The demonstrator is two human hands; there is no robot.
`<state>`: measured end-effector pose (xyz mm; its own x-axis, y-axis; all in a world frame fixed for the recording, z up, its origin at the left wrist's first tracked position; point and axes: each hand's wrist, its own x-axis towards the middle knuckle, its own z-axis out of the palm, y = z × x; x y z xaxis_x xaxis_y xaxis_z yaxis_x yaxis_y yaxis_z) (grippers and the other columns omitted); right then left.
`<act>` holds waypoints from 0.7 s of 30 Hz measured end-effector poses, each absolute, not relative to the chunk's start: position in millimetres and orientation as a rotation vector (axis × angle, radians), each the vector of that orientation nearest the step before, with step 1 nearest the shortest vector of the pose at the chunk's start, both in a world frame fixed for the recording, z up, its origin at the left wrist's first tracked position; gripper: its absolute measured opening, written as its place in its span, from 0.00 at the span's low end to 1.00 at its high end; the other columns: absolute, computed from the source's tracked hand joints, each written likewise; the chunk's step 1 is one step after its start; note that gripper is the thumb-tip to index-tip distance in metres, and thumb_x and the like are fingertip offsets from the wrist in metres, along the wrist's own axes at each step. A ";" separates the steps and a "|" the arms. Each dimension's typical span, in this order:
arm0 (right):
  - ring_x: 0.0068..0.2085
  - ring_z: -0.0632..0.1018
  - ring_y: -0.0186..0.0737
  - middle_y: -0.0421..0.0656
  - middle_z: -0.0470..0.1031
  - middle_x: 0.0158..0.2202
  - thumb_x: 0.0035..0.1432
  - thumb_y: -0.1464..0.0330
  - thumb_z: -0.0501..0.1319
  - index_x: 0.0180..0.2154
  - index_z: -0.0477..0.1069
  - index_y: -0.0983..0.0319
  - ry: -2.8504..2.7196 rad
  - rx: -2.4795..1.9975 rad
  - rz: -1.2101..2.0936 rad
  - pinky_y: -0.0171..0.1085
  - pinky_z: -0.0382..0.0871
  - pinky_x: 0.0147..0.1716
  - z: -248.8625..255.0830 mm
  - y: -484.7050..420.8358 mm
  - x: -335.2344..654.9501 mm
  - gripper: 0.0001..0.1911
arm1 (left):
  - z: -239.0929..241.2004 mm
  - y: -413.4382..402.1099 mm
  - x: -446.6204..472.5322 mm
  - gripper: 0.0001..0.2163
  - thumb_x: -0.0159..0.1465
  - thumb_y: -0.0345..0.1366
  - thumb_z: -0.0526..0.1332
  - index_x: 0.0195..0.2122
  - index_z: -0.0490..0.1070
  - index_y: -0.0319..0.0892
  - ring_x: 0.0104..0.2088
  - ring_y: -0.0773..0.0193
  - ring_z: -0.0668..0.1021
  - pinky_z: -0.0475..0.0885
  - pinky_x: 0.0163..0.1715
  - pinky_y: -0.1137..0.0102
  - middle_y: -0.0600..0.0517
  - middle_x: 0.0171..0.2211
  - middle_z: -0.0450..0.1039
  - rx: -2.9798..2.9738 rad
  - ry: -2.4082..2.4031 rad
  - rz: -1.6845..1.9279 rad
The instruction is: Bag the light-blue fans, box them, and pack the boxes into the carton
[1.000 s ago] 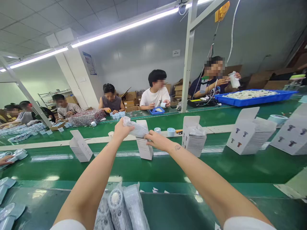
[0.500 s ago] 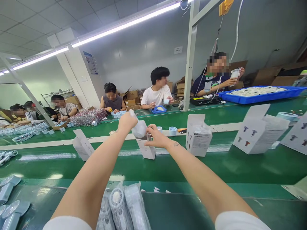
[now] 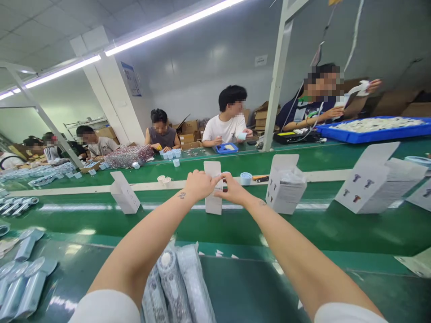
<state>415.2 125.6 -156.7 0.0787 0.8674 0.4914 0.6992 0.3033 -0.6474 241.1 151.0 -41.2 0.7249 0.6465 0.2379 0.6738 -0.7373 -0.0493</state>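
White box [image 3: 213, 206] is standing upright, mostly below curled fingers [image 3: 221, 194]; left hand [image 3: 199, 185], right hand [image 3: 233, 190] equally near, grips unclear.

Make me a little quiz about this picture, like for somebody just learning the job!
1. Multiple choice: where are the camera wearer's left hand and right hand?
A) On the white metal post
B) At the top of a white box
C) Inside a cardboard carton

2. True or false: the large blue tray on the right holds whitish pieces.

3. Fill the gap: the clear-wrapped packages at the bottom of the picture lie on a ____ work surface.

Key: 1. B; 2. True; 3. green
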 end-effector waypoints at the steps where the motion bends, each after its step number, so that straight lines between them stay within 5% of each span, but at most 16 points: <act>1: 0.51 0.69 0.49 0.47 0.62 0.48 0.45 0.62 0.68 0.47 0.54 0.57 -1.658 -1.437 0.230 0.47 0.75 0.42 -157.9 125.1 414.6 0.31 | -39.0 143.8 229.8 0.21 0.68 0.44 0.45 0.37 0.75 0.38 0.47 0.50 0.74 0.67 0.47 0.59 0.41 0.41 0.75 -2.861 -1.038 -0.280; 4: 0.57 0.64 0.54 0.51 0.58 0.54 0.44 0.62 0.69 0.52 0.51 0.57 -1.642 -1.426 0.224 0.55 0.67 0.52 -160.3 122.7 411.7 0.38 | -43.6 111.7 188.9 0.13 0.62 0.32 0.53 0.42 0.75 0.43 0.44 0.58 0.75 0.68 0.45 0.67 0.49 0.43 0.77 -3.284 -0.622 0.075; 7: 0.64 0.53 0.61 0.55 0.49 0.60 0.42 0.61 0.70 0.54 0.52 0.59 -1.655 -1.430 0.105 0.61 0.54 0.59 -154.8 113.7 405.9 0.41 | -77.4 68.2 152.6 0.25 0.53 0.26 0.60 0.51 0.70 0.53 0.52 0.55 0.73 0.68 0.47 0.62 0.54 0.50 0.74 -3.334 0.030 0.697; 10: 0.64 0.52 0.62 0.56 0.49 0.60 0.47 0.62 0.67 0.53 0.57 0.61 -1.656 -1.366 -0.235 0.61 0.51 0.60 -139.9 97.6 394.5 0.33 | -125.9 31.7 136.0 0.25 0.50 0.28 0.64 0.49 0.71 0.54 0.48 0.49 0.76 0.69 0.43 0.55 0.50 0.44 0.77 -3.040 0.207 0.912; 15: 0.52 0.69 0.55 0.52 0.67 0.48 0.56 0.66 0.59 0.45 0.65 0.59 -1.648 -1.178 -0.466 0.56 0.64 0.53 -112.2 75.0 365.0 0.14 | -145.7 17.5 137.9 0.20 0.55 0.33 0.64 0.48 0.71 0.60 0.41 0.56 0.77 0.69 0.39 0.59 0.53 0.40 0.76 -2.798 0.471 0.746; 21: 0.35 0.74 0.45 0.45 0.73 0.36 0.57 0.64 0.56 0.38 0.67 0.57 -1.760 -1.237 -0.002 0.46 0.71 0.39 -91.6 96.3 314.3 0.07 | -89.0 50.7 104.4 0.15 0.53 0.36 0.64 0.43 0.71 0.49 0.39 0.55 0.74 0.68 0.25 0.66 0.47 0.43 0.69 -3.054 -0.005 0.192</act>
<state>314.3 96.3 -91.6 -0.0363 0.7276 0.6850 0.7295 0.4878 -0.4795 104.4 50.7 -89.0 0.9921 0.0085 -0.1252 -0.0018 -0.9966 -0.0818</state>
